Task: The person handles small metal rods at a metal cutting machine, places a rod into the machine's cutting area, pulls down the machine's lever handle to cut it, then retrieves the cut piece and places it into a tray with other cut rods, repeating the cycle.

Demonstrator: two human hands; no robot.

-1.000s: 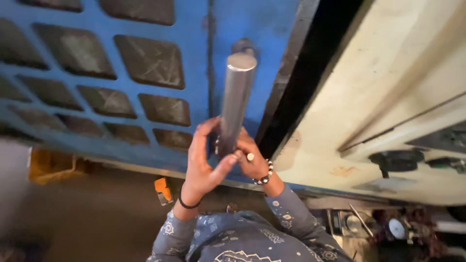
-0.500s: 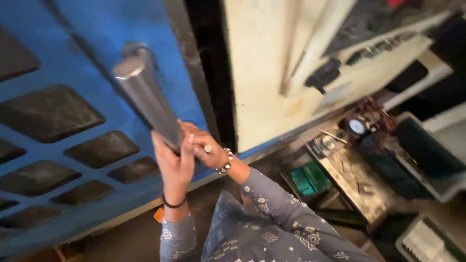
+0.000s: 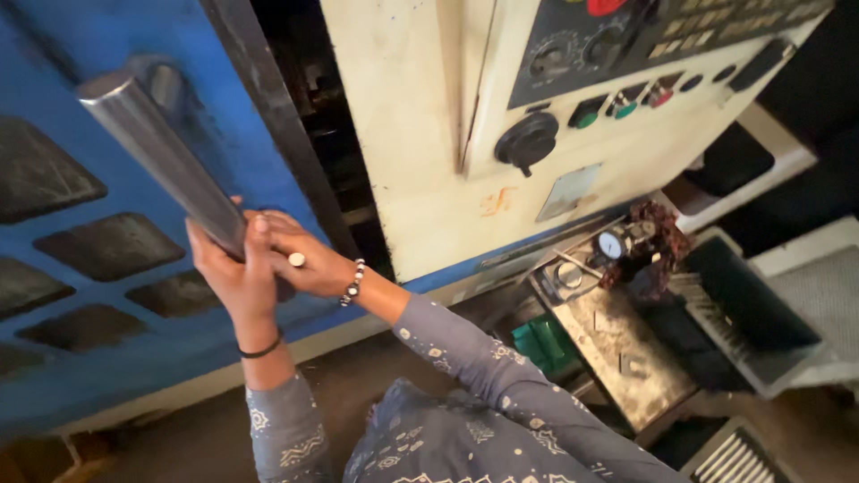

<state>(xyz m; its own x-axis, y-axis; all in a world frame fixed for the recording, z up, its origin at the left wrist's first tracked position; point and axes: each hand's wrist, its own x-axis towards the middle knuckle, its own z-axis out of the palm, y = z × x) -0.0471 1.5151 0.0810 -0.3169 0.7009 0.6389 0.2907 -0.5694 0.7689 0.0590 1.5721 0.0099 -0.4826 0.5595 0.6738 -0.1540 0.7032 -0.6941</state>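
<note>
Both hands grip the lower end of a long grey metal bar (image 3: pixel 157 148) that juts out from a blue machine door (image 3: pixel 80 224). My left hand (image 3: pixel 231 273) wraps the bar from the left, a black band on its wrist. My right hand (image 3: pixel 304 259) closes over it from the right, wearing a ring and a beaded bracelet. The bar's cut top end points up and to the left.
A dark gap (image 3: pixel 304 134) separates the blue door from a cream machine cabinet (image 3: pixel 420 161) carrying a control panel (image 3: pixel 626 63) with knobs and buttons. Lower right are a metal tray with a dial gauge (image 3: pixel 613 243), a green box (image 3: pixel 541 344) and grey bins (image 3: pixel 752 322).
The view has swung right and down, bringing the control panel and tray into sight. Both hands keep their grip on the bar, which now leans further left.
</note>
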